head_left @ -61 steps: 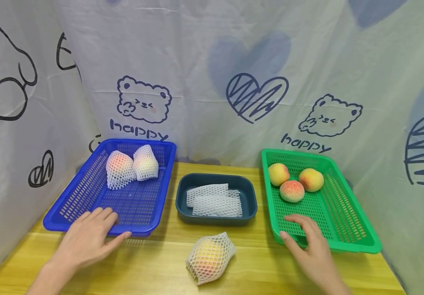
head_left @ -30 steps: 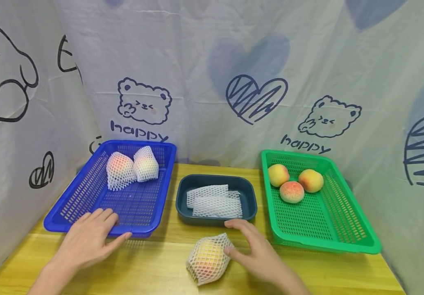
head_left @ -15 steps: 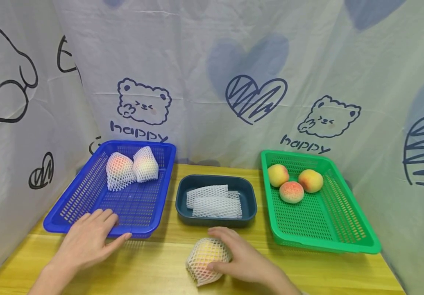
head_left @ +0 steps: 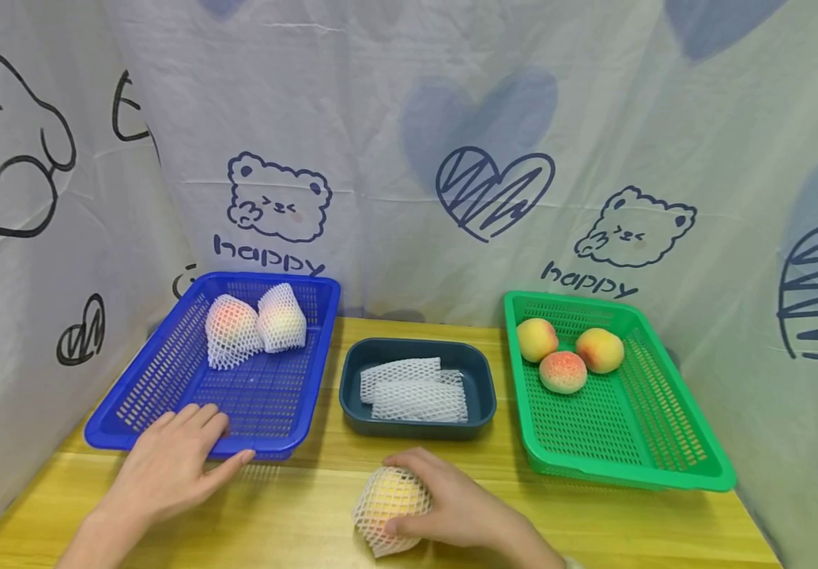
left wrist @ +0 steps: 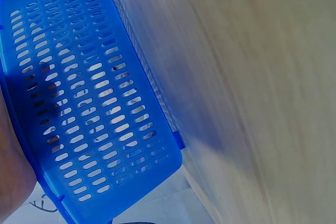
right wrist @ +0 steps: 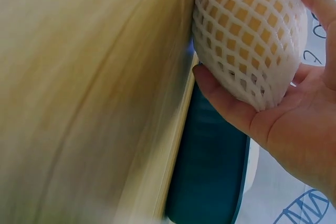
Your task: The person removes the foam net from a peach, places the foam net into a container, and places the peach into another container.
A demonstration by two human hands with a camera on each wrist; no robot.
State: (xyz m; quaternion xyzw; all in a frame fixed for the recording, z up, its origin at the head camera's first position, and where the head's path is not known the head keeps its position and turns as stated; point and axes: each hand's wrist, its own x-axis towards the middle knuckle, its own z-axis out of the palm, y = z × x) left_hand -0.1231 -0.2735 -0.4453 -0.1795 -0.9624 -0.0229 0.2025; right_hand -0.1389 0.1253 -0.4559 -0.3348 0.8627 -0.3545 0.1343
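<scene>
A peach [head_left: 389, 510] in a white foam net sleeve is at the table's front middle, and my right hand [head_left: 454, 506] grips it with thumb and fingers. The right wrist view shows the netted peach [right wrist: 247, 35] against that hand's palm. My left hand [head_left: 172, 458] holds the front rim of the blue basket [head_left: 302, 403], its fingers hooked over the edge and its thumb outside. From the left wrist, the hand [left wrist: 13, 166] shows only in part beside the slotted basket wall [left wrist: 100, 93]. Two more netted peaches [head_left: 232, 330] lie at the back of the blue basket.
A dark teal tray [head_left: 416, 429] with several flat foam net sleeves [head_left: 419, 397] stands between the baskets. On the right, a green basket [head_left: 636, 474] holds three bare peaches [head_left: 563, 371]. A printed curtain [head_left: 394, 197] hangs behind the wooden table [head_left: 295, 506].
My right hand has left the green basket's front edge, moved left and taken hold of the netted peach, which has shifted slightly left. The left hand has stayed at the blue rim.
</scene>
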